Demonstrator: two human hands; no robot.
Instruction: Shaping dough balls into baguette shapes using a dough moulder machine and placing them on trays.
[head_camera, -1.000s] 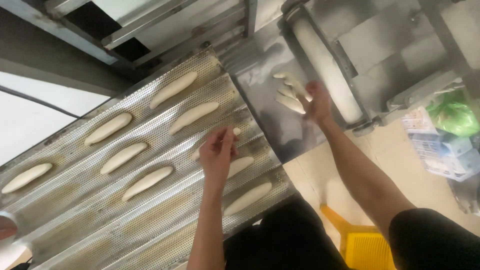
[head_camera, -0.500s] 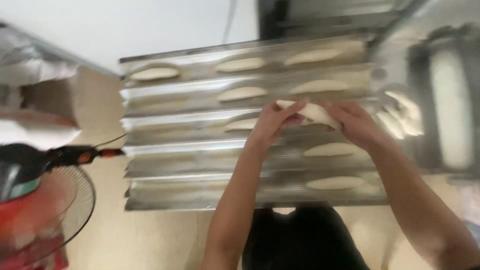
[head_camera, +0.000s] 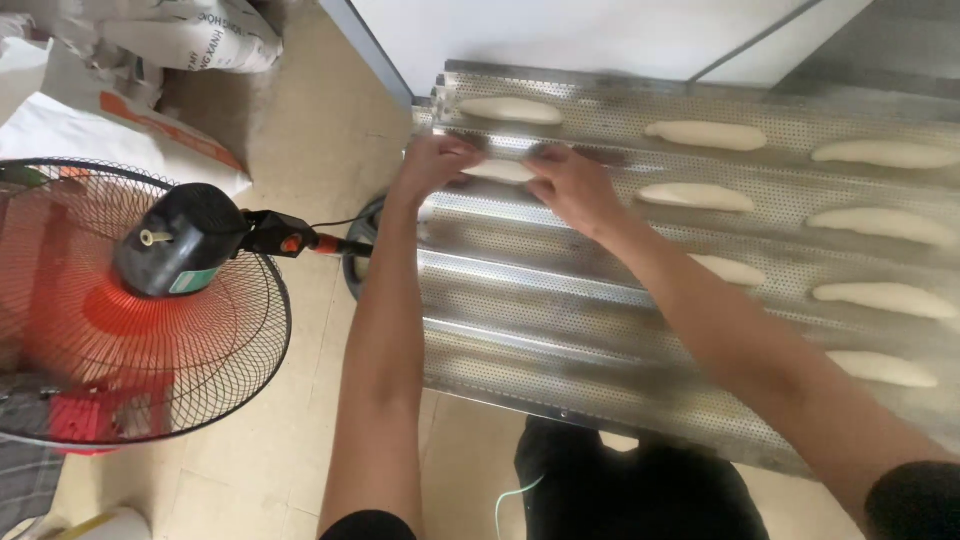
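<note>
A perforated, corrugated metal baking tray (head_camera: 560, 330) lies in front of me with several pale, elongated dough pieces in its channels. My left hand (head_camera: 432, 162) and my right hand (head_camera: 572, 185) both rest on one dough piece (head_camera: 500, 171) in the second channel from the far edge, near the tray's left end. Each hand grips one end of it. Another dough piece (head_camera: 511, 110) lies in the channel just beyond, and more dough pieces (head_camera: 697, 196) fill the right part of the tray.
A standing fan (head_camera: 150, 300) with a wire guard and red blades runs at the left, close to my left arm. Sacks (head_camera: 190, 35) lie on the tiled floor (head_camera: 300, 130) at the far left. A white wall (head_camera: 560, 30) rises behind the tray.
My view has swung left from the dough machine to the tray's left end. Both hands carried a dough piece leftward and now set it in the second channel.
</note>
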